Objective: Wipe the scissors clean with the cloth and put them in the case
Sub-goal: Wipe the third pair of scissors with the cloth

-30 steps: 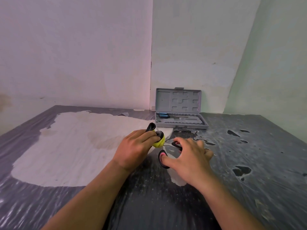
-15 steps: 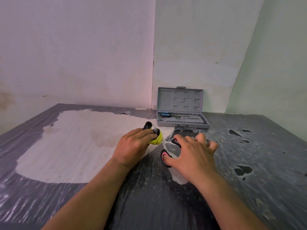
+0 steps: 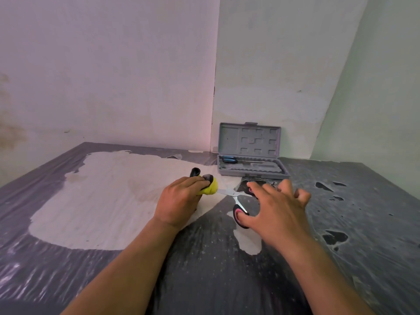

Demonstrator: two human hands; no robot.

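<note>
On the worn table, in front of the open grey case, the scissors lie splayed. The right hand hooks thumb and forefinger into the handle loops, probably to steady them, its other fingers spread. The left hand clamps the bunched yellow cloth over the blades, whose tips are hidden, ready for wiping.

The worktop is covered by a worn grey film, peeled away over a large pale patch at the left; an open grey case is set at the far edge against the wall; scissors are laid near its front.
</note>
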